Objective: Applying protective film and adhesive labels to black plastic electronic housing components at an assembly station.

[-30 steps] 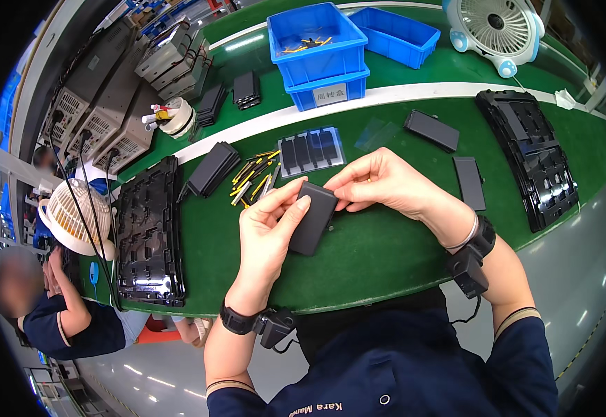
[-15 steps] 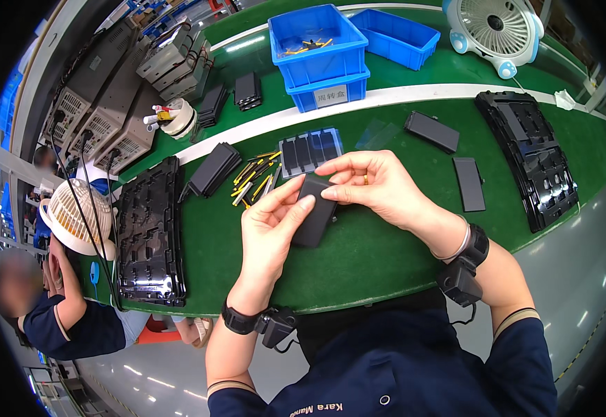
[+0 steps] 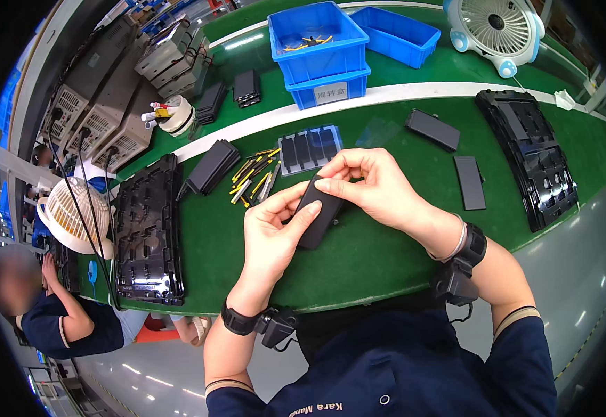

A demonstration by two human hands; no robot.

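Observation:
A flat black rectangular block (image 3: 314, 224), like a battery pack, is held tilted above the green table. My left hand (image 3: 275, 226) is closed on its left side, the thumb lying on its face. At its upper end, the thumb and fingers of my right hand (image 3: 369, 184) pinch the edge; whether something small sits under those fingertips is hidden. Just beyond my hands lies a clear sheet with black strips (image 3: 310, 150). Loose yellow-and-black strips (image 3: 255, 177) are scattered left of it, beside a stack of similar black blocks (image 3: 209, 168).
Black moulded trays stand at left (image 3: 150, 233) and right (image 3: 531, 160). Two more black blocks (image 3: 431, 130) (image 3: 469, 183) lie to the right. Blue bins (image 3: 319, 62) and a white fan (image 3: 495, 31) stand at the back. Another person (image 3: 73, 313) sits at far left.
My right thumb has shifted slightly left over the block's upper end, and the block has turned a little. At far left, the other person's hand has moved lower.

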